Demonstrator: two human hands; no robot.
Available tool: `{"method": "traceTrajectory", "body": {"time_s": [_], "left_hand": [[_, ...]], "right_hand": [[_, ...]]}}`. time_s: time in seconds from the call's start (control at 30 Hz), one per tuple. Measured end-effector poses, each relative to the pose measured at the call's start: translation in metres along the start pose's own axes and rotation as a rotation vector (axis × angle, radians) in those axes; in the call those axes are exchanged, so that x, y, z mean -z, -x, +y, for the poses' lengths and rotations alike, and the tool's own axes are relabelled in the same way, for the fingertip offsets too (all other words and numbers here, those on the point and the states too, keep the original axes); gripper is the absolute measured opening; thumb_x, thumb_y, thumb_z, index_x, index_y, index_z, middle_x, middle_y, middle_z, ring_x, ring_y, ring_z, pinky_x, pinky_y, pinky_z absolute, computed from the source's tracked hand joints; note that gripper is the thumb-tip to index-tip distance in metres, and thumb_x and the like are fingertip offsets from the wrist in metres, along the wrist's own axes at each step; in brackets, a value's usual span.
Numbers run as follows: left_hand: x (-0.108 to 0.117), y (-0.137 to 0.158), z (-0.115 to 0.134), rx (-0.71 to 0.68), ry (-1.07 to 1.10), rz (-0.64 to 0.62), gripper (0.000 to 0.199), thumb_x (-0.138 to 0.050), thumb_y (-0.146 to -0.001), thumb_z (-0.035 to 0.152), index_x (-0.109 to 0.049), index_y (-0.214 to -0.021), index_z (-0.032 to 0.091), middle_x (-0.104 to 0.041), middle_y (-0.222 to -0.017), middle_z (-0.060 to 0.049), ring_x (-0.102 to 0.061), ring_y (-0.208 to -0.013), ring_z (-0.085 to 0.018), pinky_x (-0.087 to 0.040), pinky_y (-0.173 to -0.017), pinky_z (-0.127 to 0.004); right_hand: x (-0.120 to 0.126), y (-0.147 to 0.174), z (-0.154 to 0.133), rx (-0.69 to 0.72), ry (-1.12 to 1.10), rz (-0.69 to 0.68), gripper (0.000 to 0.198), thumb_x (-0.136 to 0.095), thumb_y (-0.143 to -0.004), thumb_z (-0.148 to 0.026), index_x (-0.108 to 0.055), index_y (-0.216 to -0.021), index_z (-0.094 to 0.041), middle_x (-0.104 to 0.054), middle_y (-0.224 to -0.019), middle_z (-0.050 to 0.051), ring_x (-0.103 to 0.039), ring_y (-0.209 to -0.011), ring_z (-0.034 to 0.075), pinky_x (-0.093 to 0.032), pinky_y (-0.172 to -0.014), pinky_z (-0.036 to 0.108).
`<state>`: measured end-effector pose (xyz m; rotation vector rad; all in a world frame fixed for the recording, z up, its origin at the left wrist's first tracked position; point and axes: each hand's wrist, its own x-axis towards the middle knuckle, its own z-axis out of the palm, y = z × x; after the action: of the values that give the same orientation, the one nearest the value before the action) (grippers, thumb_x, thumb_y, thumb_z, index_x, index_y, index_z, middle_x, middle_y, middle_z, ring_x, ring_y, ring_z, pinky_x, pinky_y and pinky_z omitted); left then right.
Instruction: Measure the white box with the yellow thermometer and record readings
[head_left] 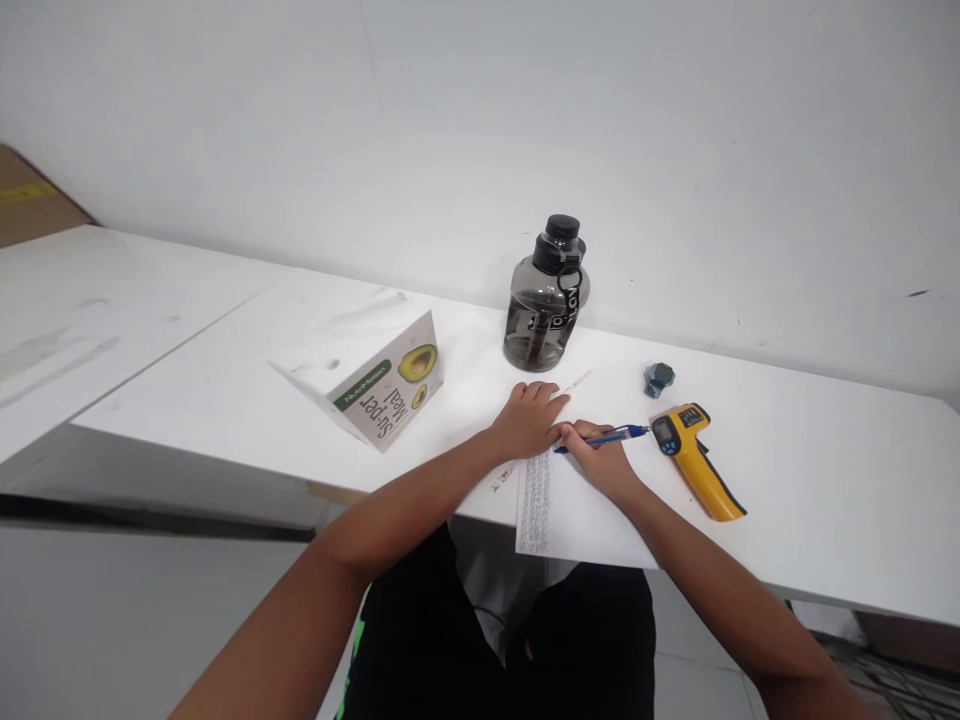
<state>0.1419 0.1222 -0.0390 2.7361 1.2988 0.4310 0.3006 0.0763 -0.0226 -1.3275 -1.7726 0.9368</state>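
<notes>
My right hand [598, 458] is closed around a blue pen [616, 435], its tip at a white sheet of paper [585, 525] with dense lines of writing down its left side. Flat on the upper part of that sheet lies my left hand [529, 420], fingers stretched out and close to the right hand. The paper reaches to the table's front edge, and the two hands and forearms cover part of it. Just right of the pen's back end is a yellow and black infrared thermometer [703, 465].
A dark translucent water bottle [534, 312] stands behind the hands. To the left is a white box [382, 395] with avocado pictures. A small dark blue-grey object [658, 379] sits above the thermometer. A cardboard box [34, 200] is at far left, and a wall borders the white table [840, 500].
</notes>
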Motion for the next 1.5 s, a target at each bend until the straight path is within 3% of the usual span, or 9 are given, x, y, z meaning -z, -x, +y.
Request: {"method": "traceTrajectory", "body": {"time_s": [0.67,0.93,1.23,1.37,1.5], "left_hand": [[-0.0008,0.0004,-0.0006,0.011,0.015,-0.008,0.051,-0.035,-0.095,0.044,-0.047,-0.137,0.017,-0.046,-0.143,-0.014,-0.041,-0.129,-0.03,-0.032,-0.104,-0.048],[-0.0006,0.0004,-0.0007,0.016,0.023,-0.004,0.05,-0.034,-0.096,0.044,-0.047,-0.137,0.018,-0.046,-0.143,-0.014,-0.041,-0.129,-0.03,-0.032,-0.104,-0.048],[0.0001,0.0007,-0.0005,0.021,0.014,-0.011,0.049,-0.036,-0.095,0.043,-0.047,-0.136,0.019,-0.046,-0.144,-0.013,-0.041,-0.129,-0.029,-0.033,-0.103,-0.048],[0.0006,0.0005,0.0005,0.023,0.03,0.0,0.05,-0.035,-0.095,0.045,-0.048,-0.135,0.018,-0.047,-0.143,-0.014,-0.042,-0.128,-0.03,-0.033,-0.104,-0.048],[-0.0017,0.0002,0.0002,0.018,0.032,0.022,0.047,-0.036,-0.095,0.044,-0.05,-0.134,0.021,-0.048,-0.141,-0.013,-0.043,-0.126,-0.029,-0.033,-0.102,-0.049]], "right_hand": [[-0.0004,0.0007,-0.0033,0.004,-0.037,0.008,0.032,-0.05,-0.086,-0.04,-0.066,-0.067,-0.02,-0.069,-0.069,0.003,-0.063,-0.069,0.018,-0.05,-0.07,0.03],[-0.0014,0.0011,0.0009,0.013,0.005,0.084,0.039,-0.05,-0.086,-0.043,-0.051,-0.054,-0.021,-0.05,-0.052,-0.002,-0.048,-0.053,0.013,-0.042,-0.056,0.027],[-0.0002,-0.0002,-0.0004,0.028,-0.015,-0.004,0.037,-0.049,-0.086,-0.044,-0.059,-0.061,-0.02,-0.062,-0.062,0.002,-0.057,-0.062,0.016,-0.047,-0.064,0.029],[0.0013,0.0006,0.0029,-0.019,0.028,0.11,0.041,-0.05,-0.086,-0.048,-0.052,-0.055,-0.021,-0.055,-0.054,0.0,-0.052,-0.057,0.016,-0.044,-0.059,0.029],[0.0018,0.0032,0.0055,-0.047,0.052,0.236,0.042,-0.047,-0.09,-0.053,-0.062,-0.067,-0.021,-0.058,-0.059,0.0,-0.056,-0.062,0.018,-0.046,-0.063,0.03]]}}
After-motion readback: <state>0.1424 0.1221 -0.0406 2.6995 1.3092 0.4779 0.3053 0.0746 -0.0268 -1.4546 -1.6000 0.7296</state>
